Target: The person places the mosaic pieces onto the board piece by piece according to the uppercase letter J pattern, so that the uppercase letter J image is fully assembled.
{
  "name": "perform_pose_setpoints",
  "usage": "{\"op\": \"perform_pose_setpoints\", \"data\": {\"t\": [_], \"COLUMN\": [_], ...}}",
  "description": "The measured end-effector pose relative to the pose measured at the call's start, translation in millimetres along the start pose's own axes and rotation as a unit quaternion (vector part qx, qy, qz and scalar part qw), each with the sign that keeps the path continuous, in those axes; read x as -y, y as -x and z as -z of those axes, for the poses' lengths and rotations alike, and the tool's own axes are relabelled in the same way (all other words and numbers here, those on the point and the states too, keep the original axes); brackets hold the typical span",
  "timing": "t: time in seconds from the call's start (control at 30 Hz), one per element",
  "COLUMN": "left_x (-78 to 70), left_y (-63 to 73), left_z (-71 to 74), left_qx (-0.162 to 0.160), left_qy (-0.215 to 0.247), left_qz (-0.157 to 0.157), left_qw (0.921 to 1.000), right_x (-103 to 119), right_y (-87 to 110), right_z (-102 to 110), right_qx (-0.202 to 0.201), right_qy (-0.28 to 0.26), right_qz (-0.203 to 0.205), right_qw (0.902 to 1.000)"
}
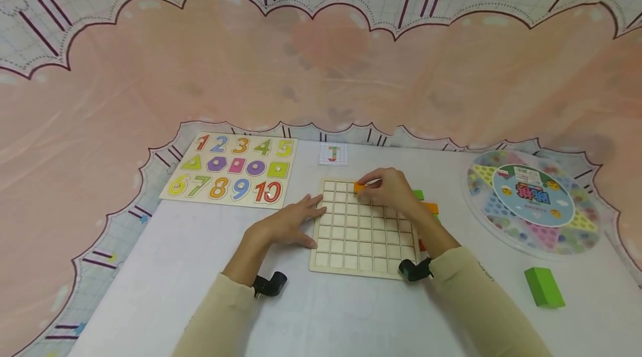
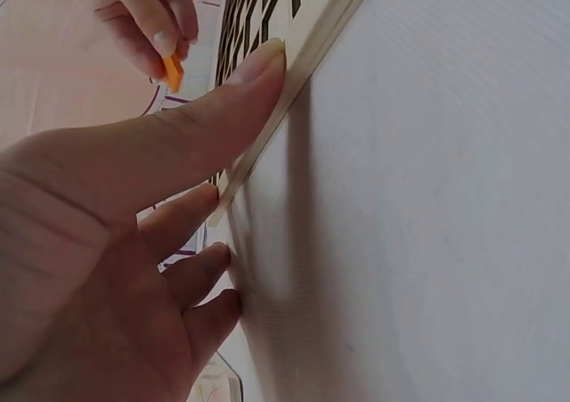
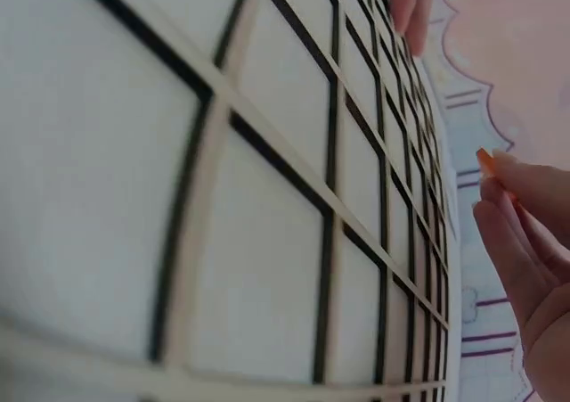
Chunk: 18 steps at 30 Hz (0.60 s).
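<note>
A wooden grid board with square recesses lies on the table. My right hand pinches a small orange block between thumb and fingers, over the board's far rows. In the left wrist view the orange block shows above the grid. My left hand is spread along the board's left edge, its thumb and fingers against the rim. Partly hidden behind the right hand and forearm, a green block, an orange block and a red block lie at the board's right side.
A number and shape puzzle board lies at the back left. Behind the grid board is a small card with a coloured J pattern. To the right are a round, clear game box and a green block. A patterned cloth hangs behind.
</note>
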<state>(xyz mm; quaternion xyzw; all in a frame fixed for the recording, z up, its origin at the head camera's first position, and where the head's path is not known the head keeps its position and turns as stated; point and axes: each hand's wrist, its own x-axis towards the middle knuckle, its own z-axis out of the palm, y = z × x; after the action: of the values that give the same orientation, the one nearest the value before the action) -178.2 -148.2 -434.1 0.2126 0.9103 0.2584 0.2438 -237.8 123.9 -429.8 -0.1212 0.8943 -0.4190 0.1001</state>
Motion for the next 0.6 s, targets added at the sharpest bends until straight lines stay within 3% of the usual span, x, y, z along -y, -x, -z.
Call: {"op": "perform_pose_setpoints", "data": {"t": [0.2,0.4,0.6], "left_x": [1.1,1.0,0.0], "left_y": [1.8,1.3,1.5], "left_z": [-1.8,-1.7,-1.5], "left_qx": [0.002,-0.004,-0.001], "left_qy": [0.006,0.007,0.019], "left_qz": [0.007,-0.001,0.015], "left_qw": [1.0000,1.0000,0.9997], "right_x": [2,5,7], "right_y": [-1.6,-4.4,-5.6], "right_z": [-17,-23,-25], "right_qx": [0.029,0.021,0.027], "right_qy": [0.026,0.057,0.076], "right_qz": [-0.008,0.005,-0.001], "right_qw": [0.9992,0.9982,0.9967]}}
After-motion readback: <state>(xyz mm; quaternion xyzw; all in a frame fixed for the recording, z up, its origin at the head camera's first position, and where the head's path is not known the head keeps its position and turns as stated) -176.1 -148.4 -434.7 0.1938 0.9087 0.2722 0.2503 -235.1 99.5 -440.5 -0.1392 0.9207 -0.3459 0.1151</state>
